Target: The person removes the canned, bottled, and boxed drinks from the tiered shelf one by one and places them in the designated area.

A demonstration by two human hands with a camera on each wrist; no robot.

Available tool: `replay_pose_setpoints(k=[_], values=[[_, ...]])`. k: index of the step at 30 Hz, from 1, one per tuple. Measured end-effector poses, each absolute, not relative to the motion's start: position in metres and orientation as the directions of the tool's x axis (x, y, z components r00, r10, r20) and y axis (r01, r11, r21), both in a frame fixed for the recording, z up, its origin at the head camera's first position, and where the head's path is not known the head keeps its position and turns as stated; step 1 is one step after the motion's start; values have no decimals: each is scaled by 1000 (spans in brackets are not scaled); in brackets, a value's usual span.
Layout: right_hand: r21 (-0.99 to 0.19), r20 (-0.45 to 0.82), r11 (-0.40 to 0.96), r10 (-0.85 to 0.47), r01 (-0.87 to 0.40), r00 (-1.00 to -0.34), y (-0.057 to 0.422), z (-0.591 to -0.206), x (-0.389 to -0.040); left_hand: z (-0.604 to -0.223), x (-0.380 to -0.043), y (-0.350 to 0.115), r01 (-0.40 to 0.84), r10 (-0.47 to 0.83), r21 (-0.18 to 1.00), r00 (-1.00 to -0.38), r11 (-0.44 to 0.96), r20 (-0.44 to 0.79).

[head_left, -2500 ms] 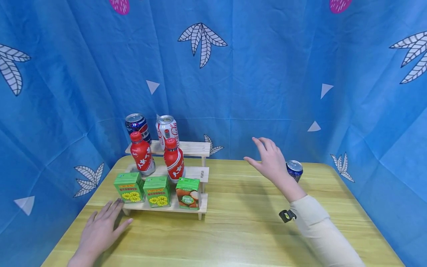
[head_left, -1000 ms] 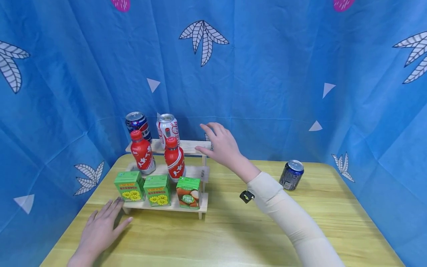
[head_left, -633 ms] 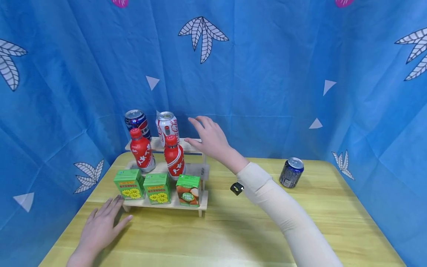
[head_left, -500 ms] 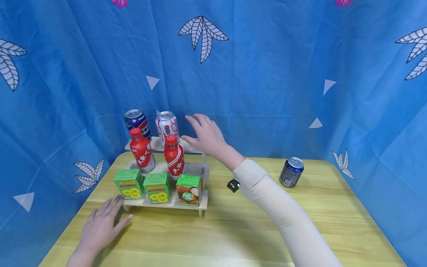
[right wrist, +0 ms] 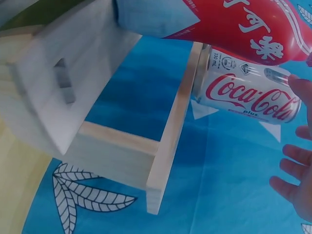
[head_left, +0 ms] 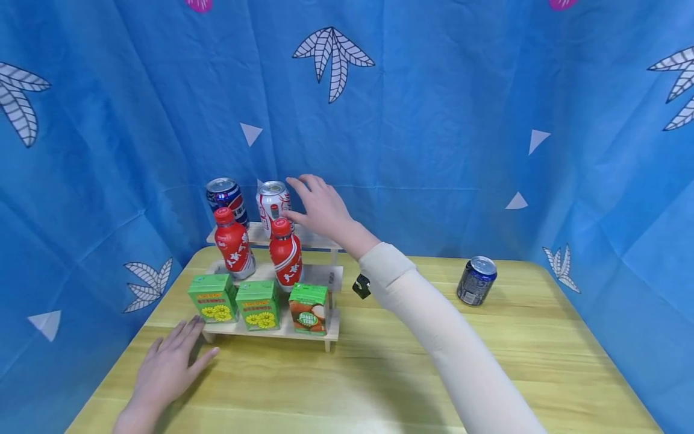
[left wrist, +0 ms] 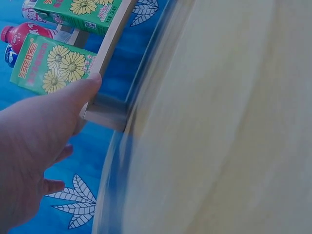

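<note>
My right hand (head_left: 325,211) hovers beside the white Coca-Cola can (head_left: 268,202) on the top tier of a small wooden stepped shelf (head_left: 321,241). Its fingers and thumb are spread and hold nothing. In the right wrist view the thumb overlaps the upper end of that can (right wrist: 251,95); whether they touch I cannot tell. My left hand (head_left: 168,367) lies with straight fingers by the shelf's front left corner. In the left wrist view its thumb crosses the shelf's edge (left wrist: 109,48), close to a green drink carton (left wrist: 53,63).
A blue Pepsi can (head_left: 225,199) stands at the top tier's left. Two red bottles (head_left: 286,256) occupy the middle tier, and three green cartons (head_left: 257,307) the bottom. Apart on the table (head_left: 412,337), at right, is a dark blue can (head_left: 477,282). Blue curtains (head_left: 434,120) enclose the table.
My right hand has moved left, from near the dark blue can over to the white Coca-Cola can, with its fingers still spread. My left hand has stayed at the shelf's corner.
</note>
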State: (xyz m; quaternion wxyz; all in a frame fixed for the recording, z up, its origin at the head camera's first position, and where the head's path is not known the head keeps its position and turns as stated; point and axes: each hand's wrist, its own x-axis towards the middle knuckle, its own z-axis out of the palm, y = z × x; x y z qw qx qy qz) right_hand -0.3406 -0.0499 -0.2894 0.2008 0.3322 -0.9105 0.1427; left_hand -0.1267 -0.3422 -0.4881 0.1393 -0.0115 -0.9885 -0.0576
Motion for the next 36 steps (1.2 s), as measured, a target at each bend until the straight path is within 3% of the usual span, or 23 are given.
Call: replay_pose_setpoints(k=[36], values=[[-175, 331, 746, -570, -642, -752, -86, -289, -353, -486, -127, -339, 5, -26, 127, -970, 992, 243]])
